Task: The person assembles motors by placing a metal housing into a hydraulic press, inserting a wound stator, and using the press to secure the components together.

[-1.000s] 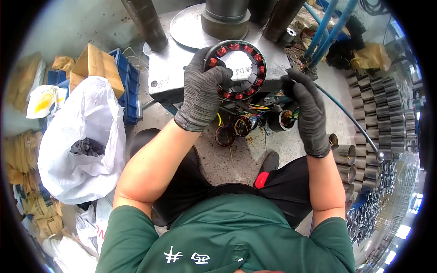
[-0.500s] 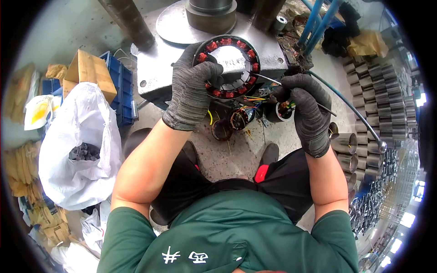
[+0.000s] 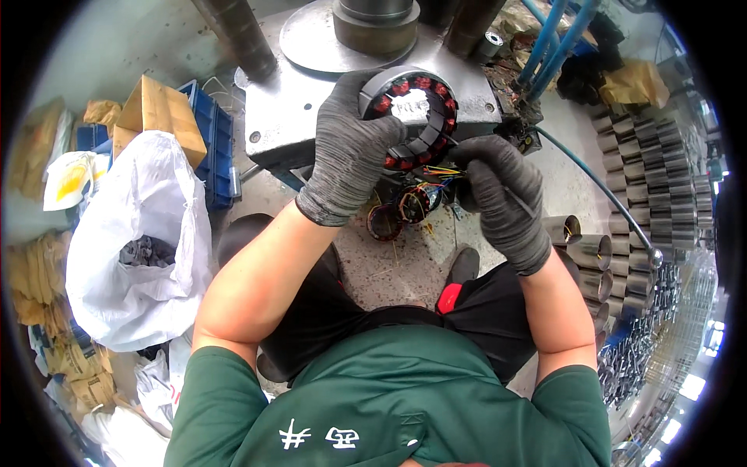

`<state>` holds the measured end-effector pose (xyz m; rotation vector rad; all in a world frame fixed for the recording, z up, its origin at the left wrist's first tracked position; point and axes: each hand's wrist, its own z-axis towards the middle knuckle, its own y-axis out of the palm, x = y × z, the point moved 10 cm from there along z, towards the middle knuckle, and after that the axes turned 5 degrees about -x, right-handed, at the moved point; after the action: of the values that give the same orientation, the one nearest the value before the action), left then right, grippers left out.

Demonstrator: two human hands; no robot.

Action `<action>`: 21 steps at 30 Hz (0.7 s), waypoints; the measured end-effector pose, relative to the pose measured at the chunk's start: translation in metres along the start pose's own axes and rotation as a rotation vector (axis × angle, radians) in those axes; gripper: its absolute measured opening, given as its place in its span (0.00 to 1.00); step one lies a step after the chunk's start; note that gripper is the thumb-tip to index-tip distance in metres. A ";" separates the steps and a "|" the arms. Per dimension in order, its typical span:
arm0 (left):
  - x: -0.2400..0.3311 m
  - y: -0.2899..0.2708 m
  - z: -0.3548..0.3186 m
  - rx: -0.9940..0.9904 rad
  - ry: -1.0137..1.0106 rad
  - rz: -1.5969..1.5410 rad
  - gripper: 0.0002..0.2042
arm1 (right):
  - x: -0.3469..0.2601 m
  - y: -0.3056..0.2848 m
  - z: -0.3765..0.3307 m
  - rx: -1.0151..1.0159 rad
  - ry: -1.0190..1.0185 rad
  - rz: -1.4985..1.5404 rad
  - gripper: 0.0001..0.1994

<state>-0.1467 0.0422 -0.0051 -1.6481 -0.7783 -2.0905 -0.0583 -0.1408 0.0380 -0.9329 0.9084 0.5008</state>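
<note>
My left hand [image 3: 348, 152], in a grey knit glove, grips a motor stator [image 3: 426, 143] by its left side, thumb reaching into the bore. Red-copper windings and dark teeth line the ring, which is tilted so its inner wall shows. My right hand [image 3: 506, 194], gloved alike, is closed on a thin metal rod [image 3: 520, 204]. The rod's far end reaches the stator's lower right inner edge; exactly what it touches is hard to make out. Below the stator, more wound stators [image 3: 413, 204] with coloured wires stand on the floor.
Ahead stands a press with a steel bed [image 3: 284, 121] and thick columns [image 3: 237, 35]. A white sack [image 3: 128, 288], a cardboard box [image 3: 159, 117] and a blue crate [image 3: 212, 140] are on the left. Metal cylinders [image 3: 622, 156] are stacked at right, past a teal hose [image 3: 595, 183].
The stator has tilted and shifted slightly right with my left hand. My right hand has moved left and closer, the rod now mostly hidden by it.
</note>
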 end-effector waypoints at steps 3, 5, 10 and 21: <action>0.000 0.000 -0.001 0.001 -0.032 0.022 0.27 | -0.014 0.008 0.004 0.004 -0.190 -0.211 0.07; 0.000 0.001 -0.001 0.001 -0.058 0.059 0.28 | -0.030 0.013 0.006 -0.007 -0.294 -0.333 0.08; 0.011 -0.007 0.002 0.007 0.026 0.199 0.24 | -0.040 0.022 0.006 -0.005 -0.366 -0.437 0.08; 0.015 -0.016 0.009 0.072 0.066 0.056 0.24 | -0.013 -0.025 -0.008 0.124 -0.062 0.278 0.09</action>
<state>-0.1527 0.0609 0.0077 -1.5375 -0.7682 -2.0431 -0.0509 -0.1613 0.0582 -0.6778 1.0065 0.6982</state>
